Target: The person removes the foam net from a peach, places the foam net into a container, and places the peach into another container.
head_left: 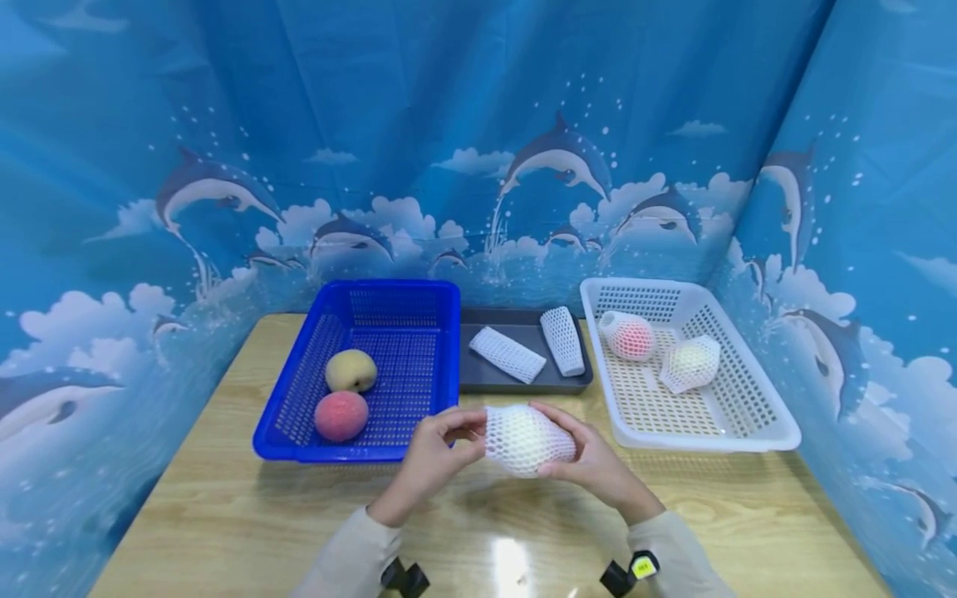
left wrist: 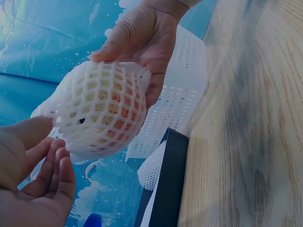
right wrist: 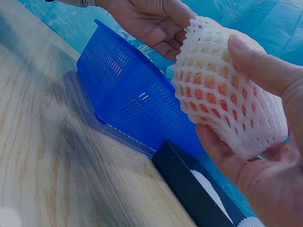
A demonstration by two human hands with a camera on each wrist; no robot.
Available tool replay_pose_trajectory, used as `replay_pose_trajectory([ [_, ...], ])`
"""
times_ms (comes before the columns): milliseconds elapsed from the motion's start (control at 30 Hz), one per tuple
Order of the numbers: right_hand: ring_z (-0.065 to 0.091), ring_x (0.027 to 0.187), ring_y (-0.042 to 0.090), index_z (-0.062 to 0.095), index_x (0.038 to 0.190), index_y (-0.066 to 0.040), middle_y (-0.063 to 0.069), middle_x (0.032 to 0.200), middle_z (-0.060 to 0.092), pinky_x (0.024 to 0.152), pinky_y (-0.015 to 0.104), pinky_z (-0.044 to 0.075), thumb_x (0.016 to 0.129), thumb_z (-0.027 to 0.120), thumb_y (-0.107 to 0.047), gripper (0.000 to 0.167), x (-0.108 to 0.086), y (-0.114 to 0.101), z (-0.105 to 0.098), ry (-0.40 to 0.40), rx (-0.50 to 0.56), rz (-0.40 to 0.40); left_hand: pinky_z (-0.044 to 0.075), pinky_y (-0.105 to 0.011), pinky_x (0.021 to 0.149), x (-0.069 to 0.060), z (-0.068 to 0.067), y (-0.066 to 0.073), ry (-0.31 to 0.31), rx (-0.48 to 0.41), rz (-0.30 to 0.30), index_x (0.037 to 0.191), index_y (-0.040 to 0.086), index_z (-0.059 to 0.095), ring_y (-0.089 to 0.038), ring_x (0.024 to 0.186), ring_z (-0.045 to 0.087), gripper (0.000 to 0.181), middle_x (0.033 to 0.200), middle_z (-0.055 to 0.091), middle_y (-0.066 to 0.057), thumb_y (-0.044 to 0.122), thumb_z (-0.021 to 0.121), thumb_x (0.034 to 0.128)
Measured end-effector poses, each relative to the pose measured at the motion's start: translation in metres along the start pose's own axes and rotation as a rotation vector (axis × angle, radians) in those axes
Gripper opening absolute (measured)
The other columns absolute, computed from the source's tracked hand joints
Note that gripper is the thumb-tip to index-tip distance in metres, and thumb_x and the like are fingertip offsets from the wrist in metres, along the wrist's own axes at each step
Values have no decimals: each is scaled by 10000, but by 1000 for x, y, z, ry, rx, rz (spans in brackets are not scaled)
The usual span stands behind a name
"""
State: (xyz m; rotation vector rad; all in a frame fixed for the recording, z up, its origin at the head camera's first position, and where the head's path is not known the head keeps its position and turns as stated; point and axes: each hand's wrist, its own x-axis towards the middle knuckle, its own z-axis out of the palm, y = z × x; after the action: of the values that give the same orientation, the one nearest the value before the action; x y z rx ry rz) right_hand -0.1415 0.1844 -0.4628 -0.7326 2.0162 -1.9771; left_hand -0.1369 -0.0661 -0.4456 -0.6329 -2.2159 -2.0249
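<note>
Above the table's front part, a yellow and reddish fruit in a white foam net sleeve (head_left: 523, 440) is held between both hands. My left hand (head_left: 446, 448) pinches the net's edge at its left end, thumb against fingertips, as the left wrist view shows. The right hand (head_left: 598, 465) grips the other end, with the thumb (right wrist: 258, 66) on one side and fingers beneath. The net covers the fruit (left wrist: 106, 101), whose skin shows through the mesh. Behind the hands, two flat foam net sleeves (head_left: 508, 355) lie on a dark grey tray (head_left: 478, 384).
At left stands a blue basket (head_left: 404, 374) with a yellow fruit (head_left: 351, 370) and a red peach-like fruit (head_left: 341, 416). A white basket (head_left: 703, 444) at right holds two net-wrapped fruits (head_left: 691, 365). A blue dolphin-print curtain (head_left: 449, 100) surrounds the wooden table (head_left: 224, 515).
</note>
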Motion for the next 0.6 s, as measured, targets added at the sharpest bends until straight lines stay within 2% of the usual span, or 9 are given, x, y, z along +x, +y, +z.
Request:
replay_pose_trajectory([
  [200,582,1122,196,361,1451,-5,284,1444,364,922,333,528,805,749,-52,756,0,3,1,25,42,13,517,-410,938,-1,0,-1,-45,-22,18,1149,-135,610,-356,1061,602,427,1150,606,-268,-109,727,739],
  [367,626,1052,210,377,1433,27,275,1397,435,874,349,552,799,760,-79,749,-1,5,2,73,44,41,514,-390,949,-1,0,-3,-60,-34,20,1173,-145,586,-379,1091,576,471,1199,581,-282,-134,716,721],
  [600,656,988,194,436,1381,65,281,1309,523,831,348,568,800,729,-3,655,-1,8,5,145,32,69,487,-373,987,-3,2,-6,-83,-68,20,1209,-178,534,-424,1117,548,507,1256,527,-304,-168,669,721],
])
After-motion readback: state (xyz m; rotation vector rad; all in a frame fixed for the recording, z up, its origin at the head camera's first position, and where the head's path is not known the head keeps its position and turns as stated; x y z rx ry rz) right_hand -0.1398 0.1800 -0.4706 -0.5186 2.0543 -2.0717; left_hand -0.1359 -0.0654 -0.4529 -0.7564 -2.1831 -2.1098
